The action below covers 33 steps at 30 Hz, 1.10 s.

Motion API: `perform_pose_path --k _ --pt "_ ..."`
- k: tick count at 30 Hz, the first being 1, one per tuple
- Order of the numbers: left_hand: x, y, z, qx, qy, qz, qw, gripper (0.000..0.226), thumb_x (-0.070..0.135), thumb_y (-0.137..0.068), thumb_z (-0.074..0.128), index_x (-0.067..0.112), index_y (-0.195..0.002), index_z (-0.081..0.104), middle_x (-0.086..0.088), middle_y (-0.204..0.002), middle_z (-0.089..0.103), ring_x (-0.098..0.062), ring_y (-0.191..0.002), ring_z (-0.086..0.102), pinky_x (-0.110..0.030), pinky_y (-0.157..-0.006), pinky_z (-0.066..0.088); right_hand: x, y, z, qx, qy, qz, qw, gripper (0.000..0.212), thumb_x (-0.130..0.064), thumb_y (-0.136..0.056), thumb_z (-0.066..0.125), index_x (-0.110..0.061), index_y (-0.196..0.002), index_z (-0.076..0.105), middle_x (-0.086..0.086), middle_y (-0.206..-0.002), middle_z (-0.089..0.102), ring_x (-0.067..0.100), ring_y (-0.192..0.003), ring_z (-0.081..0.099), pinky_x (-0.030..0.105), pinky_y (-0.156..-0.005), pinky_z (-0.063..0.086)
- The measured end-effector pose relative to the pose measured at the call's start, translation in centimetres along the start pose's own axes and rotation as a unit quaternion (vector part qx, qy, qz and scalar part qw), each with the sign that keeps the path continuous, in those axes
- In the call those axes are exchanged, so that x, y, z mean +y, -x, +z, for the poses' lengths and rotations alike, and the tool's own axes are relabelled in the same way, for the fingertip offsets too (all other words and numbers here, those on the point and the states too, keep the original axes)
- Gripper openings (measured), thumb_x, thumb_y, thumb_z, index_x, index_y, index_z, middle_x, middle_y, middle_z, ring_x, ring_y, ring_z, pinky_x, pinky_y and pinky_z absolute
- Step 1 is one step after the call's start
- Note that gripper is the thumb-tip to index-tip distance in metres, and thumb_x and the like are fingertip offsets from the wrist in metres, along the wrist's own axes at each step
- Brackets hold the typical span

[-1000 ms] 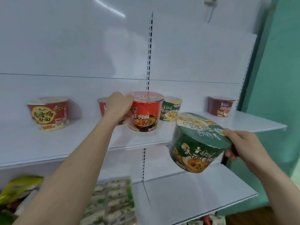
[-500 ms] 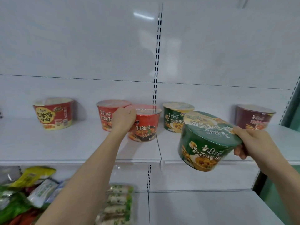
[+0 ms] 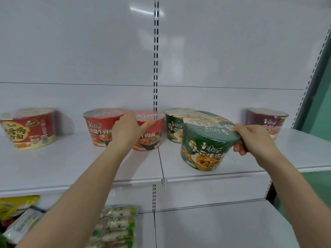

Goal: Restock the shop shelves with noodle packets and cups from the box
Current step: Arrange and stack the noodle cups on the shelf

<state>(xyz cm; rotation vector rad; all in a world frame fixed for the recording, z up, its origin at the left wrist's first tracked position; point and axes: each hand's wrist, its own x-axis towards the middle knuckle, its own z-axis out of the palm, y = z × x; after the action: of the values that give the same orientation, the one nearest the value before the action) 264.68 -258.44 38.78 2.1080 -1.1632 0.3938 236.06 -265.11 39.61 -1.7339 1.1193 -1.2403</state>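
White metal back panel fills the top of the frame, a slotted upright runs down the middle, and there's a strip of green wall at the right edge. Across the centre sits the white upper shelf, with a row of cups along it.

Far left, a red and yellow noodle cup stands alone. Centre-left is a red film-wrapped noodle cup, and just beside it on the right a second red noodle cup. The left hand is on that one, thumb across its front, fingers curled in between the two red cups, a firm grip. Its base looks down on the shelf, though the wrist hides part of it, so I can't swear to that.

Right of centre, the right hand pinches the lid rim of a dark green noodle cup, thumb on top, fingers tucked under the rim. The cup is tilted, lid leaning towards us, low over the front of the shelf.

Behind it, near the back panel, another green noodle cup stands upright. Further right is a dark purple noodle cup, partly behind the right hand.

Down at lower left, on the lower shelf, lie a yellow packet and a clear-wrapped multipack.
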Motion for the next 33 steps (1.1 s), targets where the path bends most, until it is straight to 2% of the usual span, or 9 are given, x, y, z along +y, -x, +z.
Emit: perform_pose_path --k 4,9,12,18,23,28,33 --pt "0.2 -1.0 1.2 0.023 -0.025 0.008 0.999 0.07 0.069 -0.077 0.049 0.001 -0.098 0.05 -0.011 -0.086 0.056 -0.032 -0.079 0.058 -0.033 -0.059 0.038 0.2 -0.4 -0.6 0.008 0.008 0.005 1.0 0.039 -0.016 -0.095 0.042 -0.001 -0.062 0.055 0.003 -0.034 0.051 0.011 -0.026 0.036 0.015 -0.032 0.031" --pt "0.1 -2.0 2.3 0.031 -0.012 0.004 0.999 0.063 0.067 -0.079 0.05 0.006 -0.091 0.044 -0.007 -0.078 0.05 -0.026 -0.068 0.049 -0.032 -0.055 0.036 1.0 -0.9 -1.9 0.027 0.009 0.006 1.0 0.04 -0.016 -0.096 0.041 -0.001 -0.061 0.054 0.003 -0.033 0.051 0.01 -0.026 0.036 0.015 -0.031 0.031" --pt "0.1 -2.2 2.8 0.035 -0.015 0.004 0.999 0.061 0.067 -0.079 0.05 0.008 -0.087 0.039 -0.009 -0.079 0.053 -0.027 -0.067 0.049 -0.033 -0.056 0.037 1.6 -1.6 -3.1 0.051 0.015 0.005 0.999 0.04 -0.014 -0.094 0.042 -0.001 -0.058 0.055 0.002 -0.032 0.05 0.009 -0.025 0.036 0.014 -0.031 0.03" --pt "0.6 -2.6 3.5 0.052 -0.042 -0.015 0.998 0.063 0.067 -0.078 0.049 0.005 -0.085 0.039 -0.011 -0.077 0.052 -0.03 -0.067 0.051 -0.035 -0.057 0.039 3.5 -5.7 -5.0 0.069 0.024 0.026 0.997 0.035 -0.009 -0.091 0.04 0.002 -0.062 0.056 0.002 -0.03 0.05 0.008 -0.023 0.036 0.013 -0.03 0.028" --pt "1.1 -2.4 3.6 0.058 -0.063 -0.035 0.996 0.068 0.064 -0.081 0.048 -0.001 -0.099 0.047 -0.016 -0.085 0.057 -0.036 -0.078 0.059 -0.035 -0.06 0.038 5.1 -11.0 -4.1 0.045 0.042 0.041 0.997 0.035 -0.006 -0.09 0.038 0.002 -0.06 0.053 0.001 -0.029 0.051 0.007 -0.02 0.036 0.01 -0.029 0.028" --pt "1.2 -2.5 4.2 0.06 -0.096 -0.054 0.992 0.078 0.066 -0.08 0.044 -0.006 -0.11 0.046 -0.02 -0.09 0.062 -0.037 -0.081 0.062 -0.034 -0.056 0.038 6.4 -15.2 -2.2 -0.001 0.055 0.051 0.997 0.037 -0.006 -0.093 0.036 0.001 -0.059 0.048 0.002 -0.028 0.051 0.007 -0.019 0.035 0.009 -0.029 0.027" --pt "1.0 -2.7 4.5 0.057 -0.097 -0.065 0.991 0.082 0.065 -0.082 0.043 -0.008 -0.12 0.042 -0.022 -0.095 0.063 -0.037 -0.084 0.062 -0.035 -0.057 0.04 6.7 -17.5 -1.0 -0.011 0.064 0.055 0.996 0.035 -0.008 -0.095 0.033 0.0 -0.063 0.046 0.0 -0.026 0.049 0.006 -0.017 0.035 0.008 -0.027 0.026"
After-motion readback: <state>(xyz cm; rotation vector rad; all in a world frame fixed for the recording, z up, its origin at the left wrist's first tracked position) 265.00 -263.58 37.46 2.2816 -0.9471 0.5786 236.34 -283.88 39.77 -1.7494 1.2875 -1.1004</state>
